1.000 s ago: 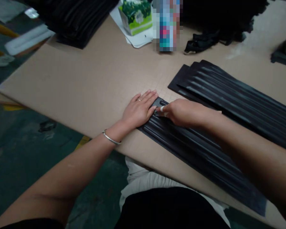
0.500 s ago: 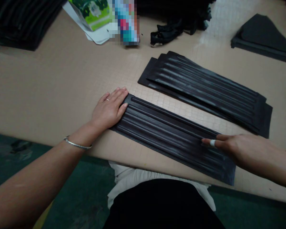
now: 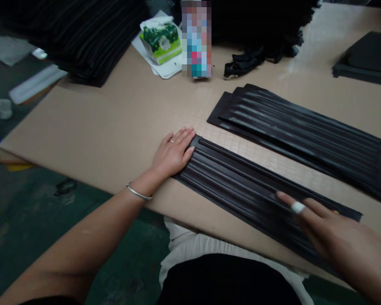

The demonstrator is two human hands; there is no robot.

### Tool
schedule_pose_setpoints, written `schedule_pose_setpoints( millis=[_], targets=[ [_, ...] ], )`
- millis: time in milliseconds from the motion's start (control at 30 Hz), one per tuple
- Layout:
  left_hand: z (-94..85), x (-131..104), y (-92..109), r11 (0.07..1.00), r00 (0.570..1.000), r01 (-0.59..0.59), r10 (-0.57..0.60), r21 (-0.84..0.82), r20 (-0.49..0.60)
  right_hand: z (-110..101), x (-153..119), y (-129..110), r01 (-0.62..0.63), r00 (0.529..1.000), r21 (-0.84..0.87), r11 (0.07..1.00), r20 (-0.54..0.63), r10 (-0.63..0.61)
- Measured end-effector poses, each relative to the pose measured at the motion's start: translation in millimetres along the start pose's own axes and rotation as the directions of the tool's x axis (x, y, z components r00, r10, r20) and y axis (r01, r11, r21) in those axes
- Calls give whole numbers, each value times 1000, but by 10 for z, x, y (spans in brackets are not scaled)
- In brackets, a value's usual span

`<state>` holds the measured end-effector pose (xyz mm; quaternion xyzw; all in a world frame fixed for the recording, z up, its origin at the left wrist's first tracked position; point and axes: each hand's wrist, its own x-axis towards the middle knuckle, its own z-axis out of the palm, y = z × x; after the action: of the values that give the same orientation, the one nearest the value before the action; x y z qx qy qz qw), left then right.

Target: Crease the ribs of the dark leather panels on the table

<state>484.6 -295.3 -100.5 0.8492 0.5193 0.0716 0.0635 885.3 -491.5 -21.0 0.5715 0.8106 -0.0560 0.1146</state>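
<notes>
A long dark ribbed panel (image 3: pixel 228 182), leather-like, lies flat along the table's near edge. My left hand (image 3: pixel 174 152) is spread flat over its left end, fingers extended, holding nothing. Above the panel's right part is my right hand (image 3: pixel 327 224), blurred, its index finger wrapped in white tape and pointing left along the ribs. The other fingers of that hand are curled. A small red and yellow spot shows beside them, and whatever they grip is hidden. Just beyond lies a loose stack of similar ribbed panels (image 3: pixel 305 131), overlapping unevenly.
At the back stand a tall pile of black pieces (image 3: pixel 98 38), a green tissue pack (image 3: pixel 161 40) on white paper, a pixelated box (image 3: pixel 197 46) and a black strap bundle (image 3: pixel 244 63). Dark flat pieces (image 3: pixel 368 55) lie far right. The beige table (image 3: pixel 92 123) has a corner at left.
The view has swung left, so everything sits further right and lower. My left hand stays on the panel's end. My right hand has shifted slightly over the panel and appears more blurred.
</notes>
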Motion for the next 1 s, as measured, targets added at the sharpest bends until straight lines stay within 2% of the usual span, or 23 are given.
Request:
schedule_pose_setpoints(
  millis=[100, 200, 300, 433, 533, 667, 867, 933, 1000],
  targets=[
    [-15, -15, 1, 1000, 1000, 2, -2, 10, -6, -153, 790, -877, 98, 994, -45, 994, 57, -95],
    [-24, -26, 0, 1000, 1000, 9, -9, 7, 1, -300, 1370, -1467, 118, 991, -64, 991, 63, -114],
    [-15, -30, -14, 1000, 1000, -11, 11, -18, -1, -419, 1666, -1731, 135, 991, -37, 990, 20, -134],
    [12, -24, -34, 997, 999, -35, 34, -63, -21, -545, 1808, -1865, 123, 992, 25, 992, -9, -123],
    [30, -9, -44, 996, 999, -32, 30, -79, -22, -589, 1795, -1852, 135, 991, 53, 989, -8, -135],
    [31, 7, -54, 997, 999, -49, 48, -60, -21, -586, 1529, -1604, 142, 989, 18, 990, 50, -142],
    [6, 2, -52, 999, 999, -36, 36, -22, 7, -470, 718, -939, 94, 966, -135, 986, 253, -57],
    [4, 4, -54, 999, 999, -31, 31, -11, 16, -376, 403, -695, 86, 962, -180, 980, 273, -34],
    [5, 7, -61, 1000, 999, -24, 24, -2, 26, -258, 84, -457, 59, 971, -210, 976, 241, -6]
  ],
)
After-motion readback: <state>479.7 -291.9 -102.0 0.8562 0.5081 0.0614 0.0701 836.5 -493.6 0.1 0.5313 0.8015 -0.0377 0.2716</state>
